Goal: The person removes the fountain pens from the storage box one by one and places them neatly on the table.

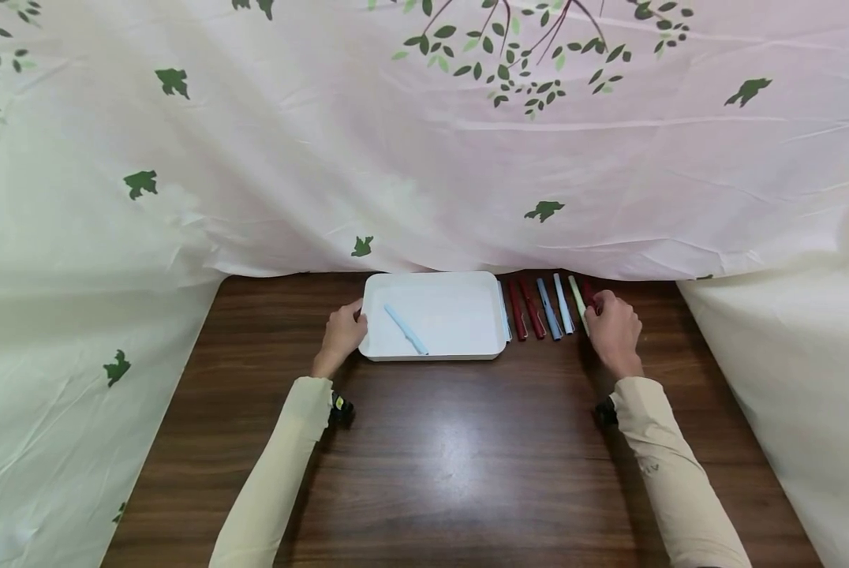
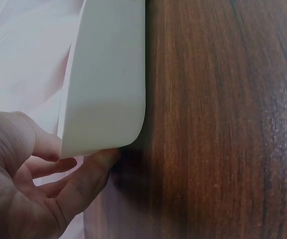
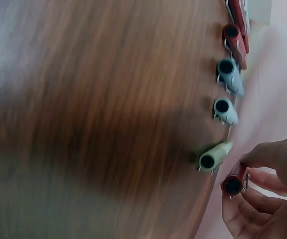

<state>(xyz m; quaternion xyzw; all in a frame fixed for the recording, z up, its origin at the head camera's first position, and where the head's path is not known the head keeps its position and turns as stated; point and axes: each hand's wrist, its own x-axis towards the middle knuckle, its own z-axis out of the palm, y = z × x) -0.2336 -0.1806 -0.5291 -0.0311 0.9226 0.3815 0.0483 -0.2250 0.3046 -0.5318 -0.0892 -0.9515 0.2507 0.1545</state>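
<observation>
A shallow white tray (image 1: 460, 315) lies near the back of the table with one light blue pen (image 1: 405, 329) slanted inside it. At its left end my left hand (image 1: 343, 335) grips the wall, thumb at the rim and fingertips by the lower edge in the left wrist view. My right hand (image 1: 615, 330) pinches a dark red pen (image 3: 237, 175) by its clip end, which looks lifted off the table in the right wrist view. Just left of that hand lies a pale green pen (image 1: 578, 304).
Between the tray and the green pen lie a light blue pen (image 1: 504, 312) against the tray's side, two dark red pens (image 1: 518, 312), a blue pen (image 1: 548, 310) and a paler blue pen (image 1: 563, 304). A leaf-patterned cloth (image 1: 424, 181) hangs behind the wooden table (image 1: 439, 489).
</observation>
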